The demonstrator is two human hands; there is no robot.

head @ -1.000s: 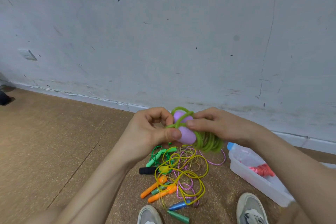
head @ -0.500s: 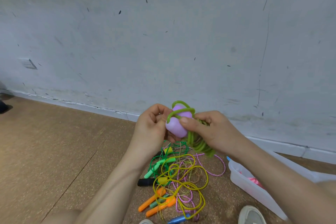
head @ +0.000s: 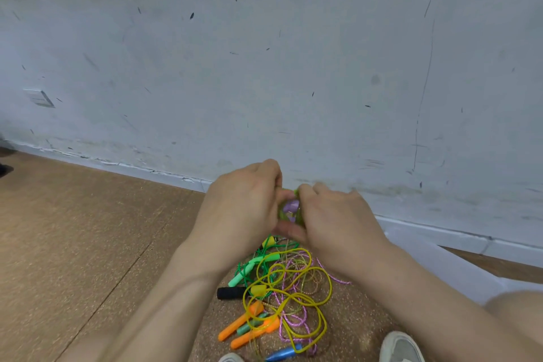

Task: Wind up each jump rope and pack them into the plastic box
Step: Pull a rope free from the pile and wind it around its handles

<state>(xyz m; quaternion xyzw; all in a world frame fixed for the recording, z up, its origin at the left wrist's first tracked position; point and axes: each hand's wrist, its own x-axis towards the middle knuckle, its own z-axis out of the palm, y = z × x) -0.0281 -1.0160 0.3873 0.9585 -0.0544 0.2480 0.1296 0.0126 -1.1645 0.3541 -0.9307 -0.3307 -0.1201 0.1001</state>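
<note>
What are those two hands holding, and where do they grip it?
A green jump rope wound around its purple handles. The left hand and right hand close around the bundle from either side, hiding most of it.

One head camera, looking forward and down

The single wide-angle view sits on the person's head, close above both forearms. It faces a grey wall ahead and tilts down to the brown floor, with shoe tips at the bottom edge.
</note>
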